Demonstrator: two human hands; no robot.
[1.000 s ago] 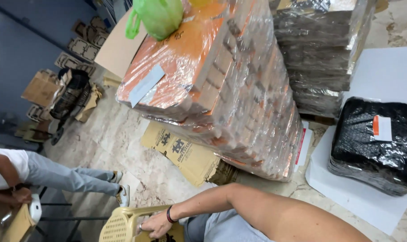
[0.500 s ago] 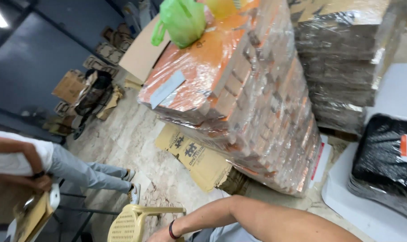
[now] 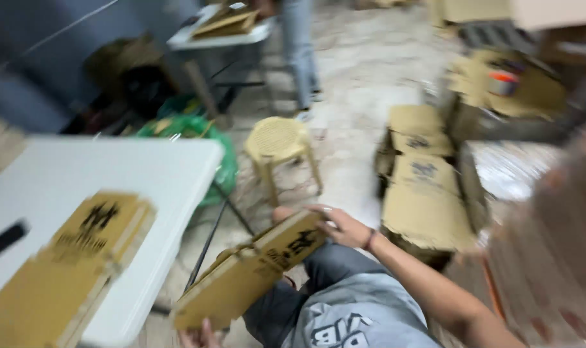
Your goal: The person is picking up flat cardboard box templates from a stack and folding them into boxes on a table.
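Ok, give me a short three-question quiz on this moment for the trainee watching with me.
1. True or false: both hands grip the flat brown printed cardboard box.
2. What stands on the floor just beyond that cardboard?
A. a pale yellow plastic stool
B. a red bucket
C. a metal ladder
3. Fill in: a stack of similar flat brown cardboard lies on the white ____ at the person's left.

Key
1. True: the right hand holds the upper end, the left hand the lower end.
2. A, the pale yellow plastic stool.
3. Table: the cardboard stack rests on the white folding table.
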